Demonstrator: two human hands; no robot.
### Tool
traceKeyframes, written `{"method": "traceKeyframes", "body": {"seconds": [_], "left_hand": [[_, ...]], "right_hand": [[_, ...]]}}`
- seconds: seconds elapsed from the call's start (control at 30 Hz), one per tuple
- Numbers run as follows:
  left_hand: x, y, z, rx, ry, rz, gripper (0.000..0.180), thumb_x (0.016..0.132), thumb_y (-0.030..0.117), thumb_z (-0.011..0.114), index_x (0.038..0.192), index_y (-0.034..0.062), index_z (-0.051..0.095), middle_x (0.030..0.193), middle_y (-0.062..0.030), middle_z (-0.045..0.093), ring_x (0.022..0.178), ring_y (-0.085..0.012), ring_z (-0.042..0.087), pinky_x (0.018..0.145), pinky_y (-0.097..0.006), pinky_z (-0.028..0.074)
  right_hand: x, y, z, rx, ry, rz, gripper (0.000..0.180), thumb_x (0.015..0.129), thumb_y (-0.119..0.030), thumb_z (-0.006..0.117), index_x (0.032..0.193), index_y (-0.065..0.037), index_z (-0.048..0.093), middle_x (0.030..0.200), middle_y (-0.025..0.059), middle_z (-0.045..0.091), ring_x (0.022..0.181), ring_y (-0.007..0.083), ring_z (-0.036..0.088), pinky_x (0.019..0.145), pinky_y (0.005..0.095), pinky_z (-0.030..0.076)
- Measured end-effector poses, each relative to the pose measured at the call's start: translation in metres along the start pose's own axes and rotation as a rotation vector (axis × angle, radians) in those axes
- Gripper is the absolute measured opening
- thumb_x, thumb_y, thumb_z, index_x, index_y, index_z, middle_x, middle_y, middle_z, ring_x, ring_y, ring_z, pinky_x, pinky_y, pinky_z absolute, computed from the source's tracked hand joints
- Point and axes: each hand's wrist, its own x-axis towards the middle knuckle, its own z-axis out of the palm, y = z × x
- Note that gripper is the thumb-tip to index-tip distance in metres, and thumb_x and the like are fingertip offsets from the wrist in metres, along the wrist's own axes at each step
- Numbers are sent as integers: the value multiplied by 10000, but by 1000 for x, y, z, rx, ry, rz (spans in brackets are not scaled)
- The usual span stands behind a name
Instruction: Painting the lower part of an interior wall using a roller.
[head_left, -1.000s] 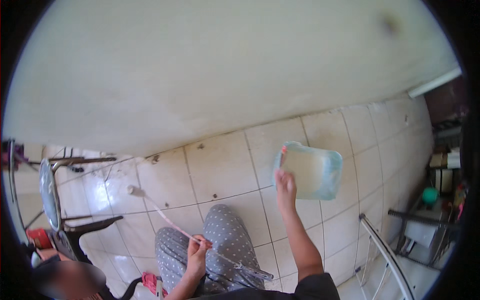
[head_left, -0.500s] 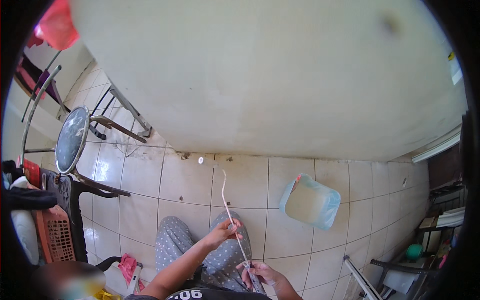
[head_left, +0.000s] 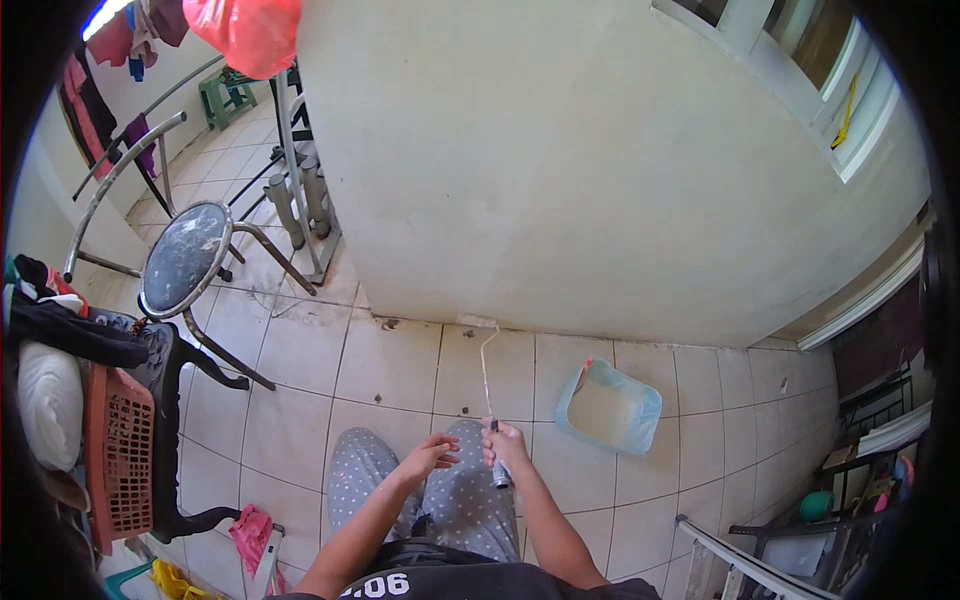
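Overall, taking the right hand point(head_left: 507, 447) as the centre of the clock, a pale wall point(head_left: 560, 170) fills the stretch from eleven to one, meeting a floor point(head_left: 570, 470) of light square tiles. At ten stands a metal chair point(head_left: 185, 260) with a worn, round, dark seat. Grey trousers point(head_left: 365, 470) with white dots cover the legs below the hands, and an orange-pink basket point(head_left: 125, 460) with a mesh side sits farther out at nine. Between two and three, a pale blue tub point(head_left: 651, 408) rests on the tiles, apart from the hand, with whitish liquid inside.

A roller point(head_left: 488, 392) extends from the right hand toward twelve; that hand's grip is clasped round the dark handle point(head_left: 500, 474). Near it, at nine, the left hand point(head_left: 432, 457) hovers above the lap, its grip loose and unoccupied, fingers half curled. Smallest, the whitish roller head point(head_left: 477, 321) lies along the wall's foot; whether it presses there I cannot tell.
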Motion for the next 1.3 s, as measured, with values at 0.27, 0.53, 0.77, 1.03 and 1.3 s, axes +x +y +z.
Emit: {"method": "traceKeyframes", "body": {"seconds": [0.27, 0.53, 0.77, 1.03, 1.3], "left_hand": [[-60, -39, -54, -107, 234, -49, 232, 922, 165, 420, 1099, 73, 538, 963, -38, 601, 873, -176, 609, 771, -296, 479], [-63, -37, -49, -94, 179, -34, 222, 908, 179, 429, 1072, 84, 544, 944, -33, 602, 825, -162, 601, 741, -288, 471], [-85, -47, -57, -84, 205, -61, 227, 903, 192, 427, 1069, 93, 546, 938, -30, 606, 817, -158, 598, 741, -280, 465], [-81, -36, -66, -126, 189, -4, 231, 895, 199, 420, 1053, 93, 551, 940, -21, 600, 811, -136, 574, 735, -276, 435], [-76, -38, -64, -125, 213, 7, 231, 892, 212, 430, 1048, 95, 554, 942, -26, 603, 808, -133, 572, 734, -276, 431]], "right_hand": [[-116, -45, 44, 126, -85, -138, 478, 857, -24, 523, 1316, -8, 389, 587, 18, 439, 399, 92, 416, 345, 258, 376], [-34, -28, 40, 77, -70, -76, 476, 827, -17, 551, 1282, -9, 409, 598, 23, 469, 409, 99, 432, 351, 268, 382], [-30, -39, 64, 64, 15, -31, 412, 816, -6, 554, 1215, -19, 453, 609, 32, 482, 416, 105, 447, 350, 260, 382], [-194, -91, 103, -105, 41, -294, 486, 851, -10, 509, 1322, -13, 386, 620, 23, 453, 380, 84, 409, 331, 241, 373], [-71, -53, 72, -117, 150, -148, 496, 822, -5, 524, 1304, -1, 409, 580, 19, 473, 394, 88, 437, 336, 252, 386]]}}
